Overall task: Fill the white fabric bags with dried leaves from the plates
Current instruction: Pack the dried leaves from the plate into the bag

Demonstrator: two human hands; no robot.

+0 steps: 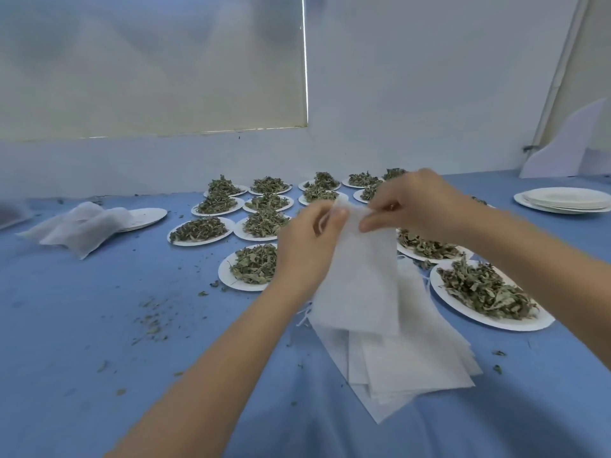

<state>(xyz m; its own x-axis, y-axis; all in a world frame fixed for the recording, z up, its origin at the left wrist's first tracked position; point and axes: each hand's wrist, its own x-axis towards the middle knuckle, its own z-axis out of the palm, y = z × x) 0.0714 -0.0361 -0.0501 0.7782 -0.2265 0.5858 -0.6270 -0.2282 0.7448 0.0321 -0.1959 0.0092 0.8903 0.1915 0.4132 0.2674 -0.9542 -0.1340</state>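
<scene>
Nearest the camera, a loose stack of flat white bags (pixel 406 365) lies fanned out on the blue table cover (pixel 82 325), its far end tucked under the bag that is held up. Thin drawstrings (pixel 302 317) trail from the stack's left edge. Crumbs of dried leaf (pixel 150 320) are scattered on the cover to the left.

Above the stack, both hands hold one white fabric bag (pixel 360 279) upright by its top edge, so that it hangs down with its lower edge over the stack. The left hand (pixel 305 246) grips the top left corner, fingers curled round the fabric and thumb on top. The right hand (pixel 418 204) pinches the top edge between thumb and fingertips; the mouth looks as if it is being pulled apart, though motion blur makes that hard to confirm.

Just right of the hands, a paper plate (pixel 476 317) carries a heap of dried leaves (pixel 486 290). Another heaped plate (pixel 228 276) sits just left of the left wrist. Behind the hands, more leaf-laden plates (pixel 244 206) stand in rows toward the wall. Far left, crumpled white bags (pixel 79 228) lie partly over a bare plate (pixel 150 216). Far right sits a stack of bare plates (pixel 565 200).
</scene>
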